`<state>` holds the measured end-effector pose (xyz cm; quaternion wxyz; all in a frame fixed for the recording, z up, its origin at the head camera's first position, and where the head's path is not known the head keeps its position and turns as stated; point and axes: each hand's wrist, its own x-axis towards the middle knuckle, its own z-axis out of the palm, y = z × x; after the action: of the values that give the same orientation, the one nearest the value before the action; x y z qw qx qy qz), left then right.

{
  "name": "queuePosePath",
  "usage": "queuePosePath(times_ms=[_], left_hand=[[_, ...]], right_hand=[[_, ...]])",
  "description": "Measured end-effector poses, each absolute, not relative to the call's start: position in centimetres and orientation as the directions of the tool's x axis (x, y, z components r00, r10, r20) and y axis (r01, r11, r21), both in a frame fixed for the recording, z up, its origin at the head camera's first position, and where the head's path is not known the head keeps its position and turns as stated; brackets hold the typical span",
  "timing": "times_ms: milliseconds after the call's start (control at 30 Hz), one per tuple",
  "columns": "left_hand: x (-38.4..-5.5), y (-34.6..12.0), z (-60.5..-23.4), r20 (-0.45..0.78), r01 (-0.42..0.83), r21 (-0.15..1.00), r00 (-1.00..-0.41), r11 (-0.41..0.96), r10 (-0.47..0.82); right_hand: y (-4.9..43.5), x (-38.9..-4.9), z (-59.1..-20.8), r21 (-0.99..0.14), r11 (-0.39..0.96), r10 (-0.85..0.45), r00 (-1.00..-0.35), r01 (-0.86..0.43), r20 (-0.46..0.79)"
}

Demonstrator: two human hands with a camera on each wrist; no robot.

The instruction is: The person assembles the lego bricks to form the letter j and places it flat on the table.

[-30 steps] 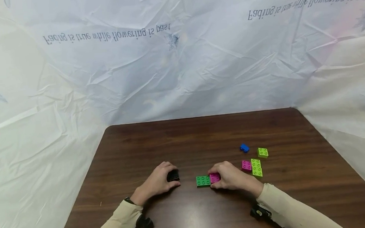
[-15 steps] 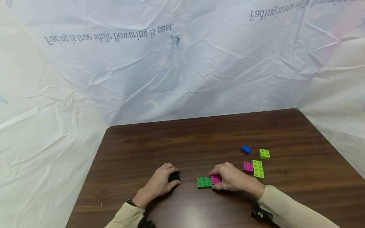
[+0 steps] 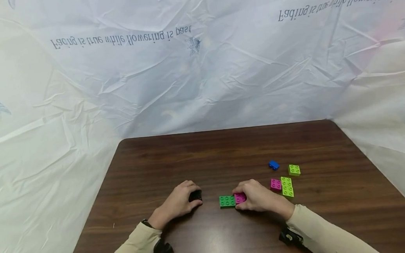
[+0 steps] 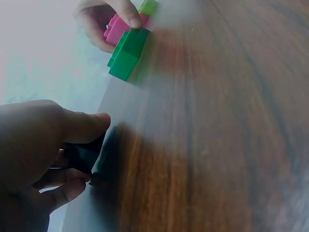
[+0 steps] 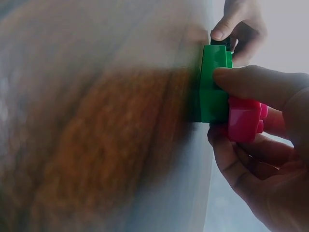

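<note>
My left hand [image 3: 176, 199] grips a black toy brick [image 3: 195, 195] left of the table's middle, thumb on the near side and fingers on the far side. To its right, a long green toy brick [image 3: 227, 201] lies with several studs showing. A pink brick [image 3: 240, 197] sits on the green brick's right end, as the right wrist view shows. My right hand [image 3: 258, 196] pinches this pair at the pink end. In the right wrist view the thumb presses the green brick's side, and the fingers curl behind the pink brick [image 5: 244, 120]. A gap separates the black brick from the green one.
Right of my right hand lie a second pink brick [image 3: 276, 184], a long lime brick [image 3: 287, 187] beside it, a small lime brick [image 3: 294, 170] and a small blue brick [image 3: 273, 165]. Printed white sheeting [image 3: 199, 87] hangs behind the brown table [image 3: 176, 155].
My left hand has shifted very slightly right, and the black brick in it has tilted a little. The right hand keeps its grip on the green and pink bricks.
</note>
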<state>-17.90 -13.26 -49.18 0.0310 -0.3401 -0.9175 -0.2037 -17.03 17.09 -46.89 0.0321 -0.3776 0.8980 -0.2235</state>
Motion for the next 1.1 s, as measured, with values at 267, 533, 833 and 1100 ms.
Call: queuePosePath(times_ms=[267,533,833,1100], left_hand=[[-18.0,-13.0,-48.9,0.216,0.648,0.364,-0.757,0.669,0.617],[-17.9,-12.4,-48.5,0.22,0.658,0.382,-0.746,0.649,0.628],[-17.8,-11.4,-48.4,0.23,0.673,0.408,-0.73,0.617,0.643],[-17.4,-10.3,-48.3,0.242,0.691,0.436,-0.707,0.577,0.664]], right_hand=[[17.1,-17.1,-46.8,-0.418,0.624,-0.687,-0.718,-0.661,0.109],[16.9,-17.1,-46.5,-0.422,0.635,-0.679,-0.728,-0.647,0.095],[16.9,-17.1,-46.8,-0.427,0.646,-0.674,-0.736,-0.632,0.07],[17.0,-17.2,-46.8,-0.422,0.651,-0.673,-0.737,-0.631,0.063]])
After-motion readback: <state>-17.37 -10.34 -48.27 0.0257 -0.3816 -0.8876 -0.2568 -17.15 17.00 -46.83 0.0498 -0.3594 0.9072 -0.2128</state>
